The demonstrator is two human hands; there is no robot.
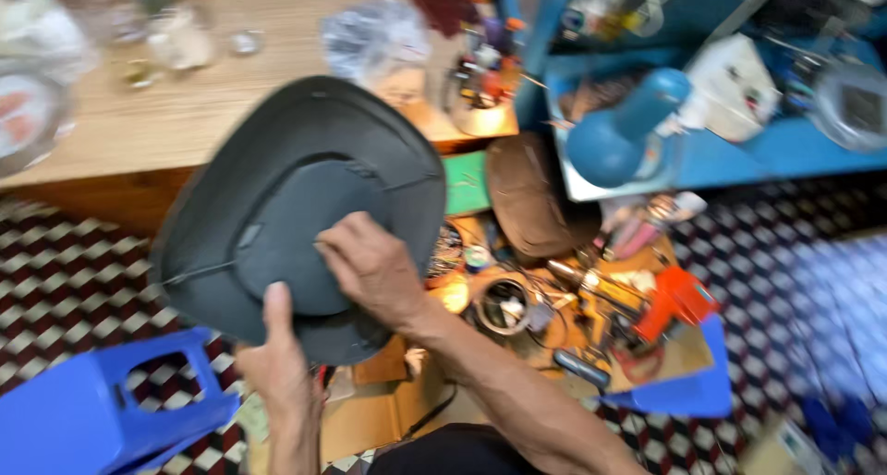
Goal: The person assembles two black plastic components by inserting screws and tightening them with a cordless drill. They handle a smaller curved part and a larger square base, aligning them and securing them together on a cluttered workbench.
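A dark grey wide-brimmed hat (286, 179) is held up in front of me, its underside or crown facing me. My left hand (277, 359) grips the near brim from below, thumb up on the brim. My right hand (370, 267) lies on the hat's middle with fingers curled against the crown. A thin cord runs across the hat's left side.
A blue plastic stool (102, 406) stands lower left. A brown hat (531, 193) lies beyond, next to a cluttered pile of tools with an orange tool (674, 299). A wooden table (166, 124) sits behind; a blue shelf (785, 152) holds a blue object (619, 128). The floor is checkered.
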